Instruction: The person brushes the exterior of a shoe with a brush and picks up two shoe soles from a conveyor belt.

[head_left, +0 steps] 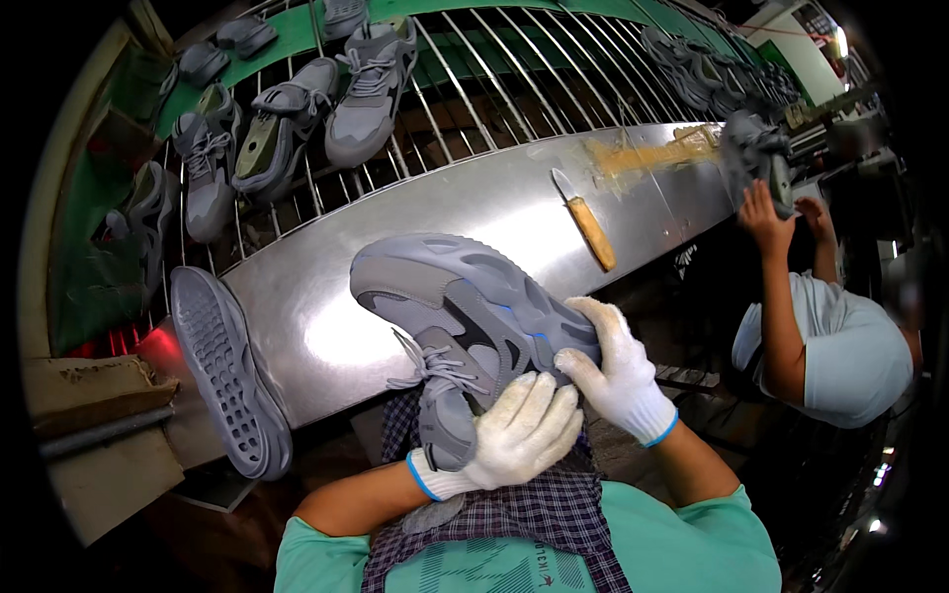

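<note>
A grey sneaker (445, 287) lies on its side in front of me, its sole turned up and away and its toe toward the far left. Its laces and tongue hang toward my body, and short blue marks show along the sole's upper edge. My left hand (524, 430), in a white knit glove, presses with its fingers together on the shoe's upper by the collar. At the heel end, my gloved right hand (615, 368) grips the sole, thumb on the near side. A loose grey sole (232, 371) with a honeycomb inside rests at the bench's left end.
On the metal bench (316, 267) lies a knife (590, 229) with a wooden handle. Beyond it runs a rack of metal rods (474, 89) bearing several grey shoes (371, 94). Yellowish residue (652, 153) coats the bench farther right. Another person (830, 336) holds a shoe at right.
</note>
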A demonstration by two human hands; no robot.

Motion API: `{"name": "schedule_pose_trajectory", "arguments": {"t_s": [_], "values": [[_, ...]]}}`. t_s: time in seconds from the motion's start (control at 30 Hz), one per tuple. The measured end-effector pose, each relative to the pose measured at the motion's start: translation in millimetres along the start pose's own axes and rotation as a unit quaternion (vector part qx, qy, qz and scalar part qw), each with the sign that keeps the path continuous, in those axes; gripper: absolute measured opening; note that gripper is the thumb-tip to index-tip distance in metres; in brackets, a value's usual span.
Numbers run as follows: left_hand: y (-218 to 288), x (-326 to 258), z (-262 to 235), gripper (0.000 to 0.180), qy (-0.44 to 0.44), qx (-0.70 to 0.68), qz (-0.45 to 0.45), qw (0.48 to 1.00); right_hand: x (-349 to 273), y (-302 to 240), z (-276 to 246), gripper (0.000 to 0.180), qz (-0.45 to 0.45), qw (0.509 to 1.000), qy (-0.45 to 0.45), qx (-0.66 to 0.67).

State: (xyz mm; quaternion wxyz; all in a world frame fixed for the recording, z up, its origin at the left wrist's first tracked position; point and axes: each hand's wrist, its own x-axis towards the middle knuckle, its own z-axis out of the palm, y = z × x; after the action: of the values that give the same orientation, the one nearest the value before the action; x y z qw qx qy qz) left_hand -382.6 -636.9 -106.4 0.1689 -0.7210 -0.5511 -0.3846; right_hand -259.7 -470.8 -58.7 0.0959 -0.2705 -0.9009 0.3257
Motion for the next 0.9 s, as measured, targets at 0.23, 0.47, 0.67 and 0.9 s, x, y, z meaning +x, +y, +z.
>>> {"name": "schedule_pose_trajectory", "arguments": {"t_s": [0.23,0.47,0.67,0.9], "values": [[-1.6,-9.3,7.8,0.032,-0.022,0.029,0.011,0.999,31.4,-9.9,-11.9,0.054,0.055,0.992,-0.108,0.016],[-1.8,-11.4,9.3,0.030,-0.007,0.027,-0.005,1.000,75.3,-19.8,-14.3,0.054,0.055,0.974,-0.219,0.013],[2.3,-19.6,7.1,0.029,0.043,0.020,-0.026,0.999,102.1,-36.8,2.4,0.057,-0.062,0.965,-0.255,-0.014],[-7.0,-6.7,-26.3,0.025,0.032,0.079,-0.066,0.994,151.6,-74.9,22.4,0.064,-0.158,0.948,-0.275,-0.004]]}}
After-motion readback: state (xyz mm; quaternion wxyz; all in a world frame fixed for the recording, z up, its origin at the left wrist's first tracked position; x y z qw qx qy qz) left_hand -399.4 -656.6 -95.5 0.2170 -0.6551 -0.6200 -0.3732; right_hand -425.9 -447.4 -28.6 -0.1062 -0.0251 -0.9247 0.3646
